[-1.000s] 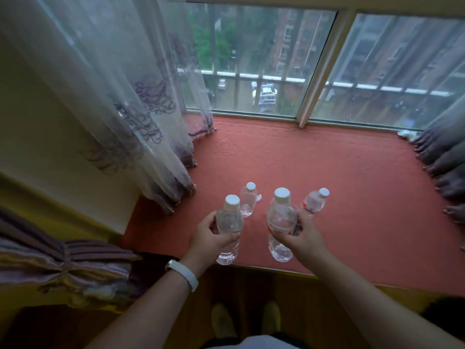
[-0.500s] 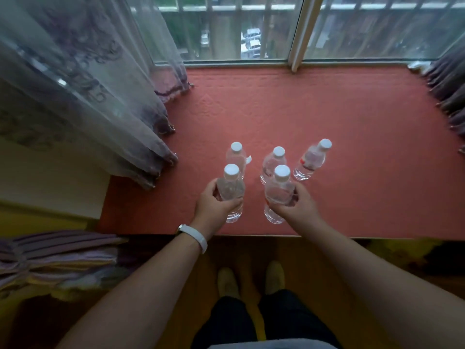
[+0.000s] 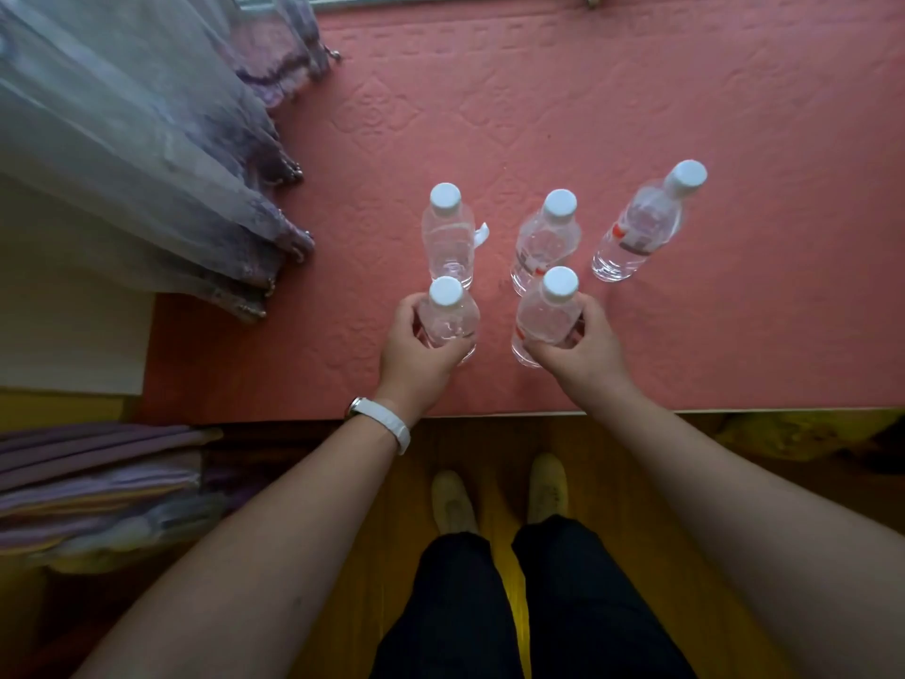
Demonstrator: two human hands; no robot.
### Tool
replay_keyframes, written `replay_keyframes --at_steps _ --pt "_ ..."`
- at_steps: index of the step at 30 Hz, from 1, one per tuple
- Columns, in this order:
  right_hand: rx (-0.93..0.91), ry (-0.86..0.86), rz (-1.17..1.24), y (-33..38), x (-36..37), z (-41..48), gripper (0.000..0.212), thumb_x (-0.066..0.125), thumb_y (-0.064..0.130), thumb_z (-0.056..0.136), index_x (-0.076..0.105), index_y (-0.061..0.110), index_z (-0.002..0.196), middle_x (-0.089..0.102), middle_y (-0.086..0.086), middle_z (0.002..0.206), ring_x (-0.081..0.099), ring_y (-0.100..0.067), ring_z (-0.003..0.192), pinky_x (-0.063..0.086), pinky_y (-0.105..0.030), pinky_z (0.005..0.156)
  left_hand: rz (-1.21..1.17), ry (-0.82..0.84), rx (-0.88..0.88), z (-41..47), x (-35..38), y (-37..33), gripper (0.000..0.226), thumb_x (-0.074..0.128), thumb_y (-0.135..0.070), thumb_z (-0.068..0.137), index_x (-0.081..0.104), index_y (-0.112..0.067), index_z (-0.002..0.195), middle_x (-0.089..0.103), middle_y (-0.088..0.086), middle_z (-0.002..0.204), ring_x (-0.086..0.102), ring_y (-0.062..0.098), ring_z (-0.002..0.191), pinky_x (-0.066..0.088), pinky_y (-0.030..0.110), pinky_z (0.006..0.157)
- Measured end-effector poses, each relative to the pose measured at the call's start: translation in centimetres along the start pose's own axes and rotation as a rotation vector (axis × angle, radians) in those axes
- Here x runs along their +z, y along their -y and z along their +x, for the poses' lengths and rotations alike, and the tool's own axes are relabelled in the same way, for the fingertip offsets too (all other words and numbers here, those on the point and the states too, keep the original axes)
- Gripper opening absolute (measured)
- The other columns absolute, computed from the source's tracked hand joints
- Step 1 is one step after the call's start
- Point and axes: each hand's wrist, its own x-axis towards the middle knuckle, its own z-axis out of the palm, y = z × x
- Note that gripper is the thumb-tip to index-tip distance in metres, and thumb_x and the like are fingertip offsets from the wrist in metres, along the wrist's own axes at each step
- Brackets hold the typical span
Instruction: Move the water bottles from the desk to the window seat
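A: Grip check: we've got our left hand (image 3: 416, 352) wrapped round the near-left bottle (image 3: 448, 318), fingers closed on its body. Right hand (image 3: 583, 350) same story on the near-right bottle (image 3: 546, 318), closed round the lower half.

B: Both upright?

A: Yes, white caps up. Bases look down on the window seat (image 3: 685, 115), but our fingers hide part of each base, so we can't tell if they bear weight.

B: The others?

A: Three more stand free on the red cushion. Far-left bottle (image 3: 448, 237) sits just behind the one in our left hand, label tab sticking out to its right. Middle bottle (image 3: 546, 237) is just behind the one in our right hand. Far-right bottle (image 3: 636, 227) stands apart to the right, red-and-grey label showing.

B: Position on the seat?

A: Held pair is near the front edge, roughly centre. Sheer curtain (image 3: 147, 139) drapes over the seat's left end, clear of the bottles.

B: Anything else?

A: White wristband (image 3: 387, 421) on our left wrist. We're standing on the wooden floor (image 3: 494, 482), feet right below the seat's edge.
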Motion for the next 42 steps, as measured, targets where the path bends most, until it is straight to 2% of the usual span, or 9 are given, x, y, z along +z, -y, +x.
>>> replay_keyframes --at_steps 2,13,17,21,25,29,32,36,42 --pt "0.009 0.016 -0.011 -0.9 0.1 0.0 0.061 0.084 0.006 0.071 0.051 0.023 0.119 0.064 0.009 0.105 0.064 -0.002 0.093 0.049 -0.011 0.082 0.005 0.0 0.002 0.1 -0.1 0.5 0.059 0.087 -0.003 0.069 0.054 -0.018 0.116 0.066 -0.011 0.098 0.063 -0.011 0.079 0.05 0.01 0.072" --pt "0.072 0.01 -0.089 -0.3 -0.7 -1.8 0.063 0.084 0.008 0.072 0.045 0.025 0.118 0.055 0.021 0.098 0.053 0.009 0.085 0.038 0.003 0.069 0.083 0.116 -0.095 -0.4 -1.4 -0.8 0.078 0.089 -0.015 0.068 0.041 -0.026 0.128 0.058 -0.007 0.119 0.059 0.003 0.104 0.047 0.02 0.085" --pt "0.089 0.037 -0.161 1.5 -2.1 -2.7 0.063 0.082 0.02 0.075 0.049 0.019 0.129 0.056 0.006 0.119 0.053 -0.009 0.108 0.041 -0.022 0.096 0.13 0.151 -0.148 -1.8 -2.9 -3.0 0.085 0.086 -0.016 0.072 0.036 -0.02 0.14 0.05 0.0 0.134 0.051 0.015 0.122 0.043 0.033 0.102" --pt "0.136 0.033 -0.208 5.1 -4.0 -4.0 0.057 0.074 0.025 0.083 0.049 0.012 0.133 0.056 -0.004 0.122 0.055 -0.019 0.113 0.046 -0.039 0.101 0.19 0.147 -0.206 -4.0 -5.0 -6.3 0.078 0.082 -0.028 0.077 0.038 -0.019 0.141 0.049 0.008 0.139 0.051 0.022 0.125 0.045 0.044 0.106" --pt "0.134 0.014 -0.236 9.4 -6.6 -5.8 0.044 0.071 0.02 0.087 0.055 0.01 0.127 0.06 -0.005 0.115 0.059 -0.02 0.103 0.049 -0.037 0.094 0.271 0.233 -0.196 -6.2 -7.4 -10.8 0.056 0.076 -0.033 0.084 0.05 -0.015 0.131 0.058 0.004 0.123 0.056 0.017 0.112 0.047 0.026 0.086" --pt "0.084 -0.042 -0.292 14.2 -9.3 -7.9 0.021 0.068 0.02 0.087 0.059 0.022 0.107 0.066 0.0 0.102 0.064 -0.021 0.095 0.052 -0.037 0.088 0.332 0.31 -0.021 -7.9 -9.6 -16.0 0.026 0.074 -0.022 0.086 0.06 -0.021 0.108 0.065 -0.005 0.104 0.061 0.013 0.1 0.046 0.019 0.076" --pt "0.028 -0.137 -0.407 17.4 -11.0 -9.9 0.013 0.064 0.026 0.088 0.06 0.028 0.1 0.065 0.011 0.091 0.065 -0.019 0.092 0.052 -0.035 0.083 0.498 0.269 0.269 -8.3 -10.9 -19.3 0.023 0.071 -0.02 0.087 0.067 -0.021 0.11 0.064 -0.012 0.102 0.059 0.008 0.099 0.047 0.021 0.083" --pt "0.062 -0.27 -0.6 20.2 -12.6 -12.3 0.028 0.057 0.038 0.088 0.064 0.023 0.11 0.067 0.001 0.113 0.062 -0.022 0.103 0.049 -0.034 0.085 0.719 0.33 0.526 -7.7 -11.1 -22.7 0.032 0.066 -0.026 0.089 0.066 -0.019 0.119 0.066 -0.003 0.118 0.061 0.016 0.109 0.046 0.029 0.092" --pt "0.115 -0.223 -0.771 21.5 -14.4 -16.1 0.043 0.045 0.043 0.093 0.057 0.019 0.127 0.056 -0.003 0.131 0.052 -0.023 0.12 0.045 -0.039 0.099 1.036 0.539 0.56 -8.0 -8.4 -24.6 0.05 0.054 -0.045 0.087 0.053 -0.028 0.135 0.053 -0.004 0.136 0.048 0.021 0.128 0.043 0.037 0.103"
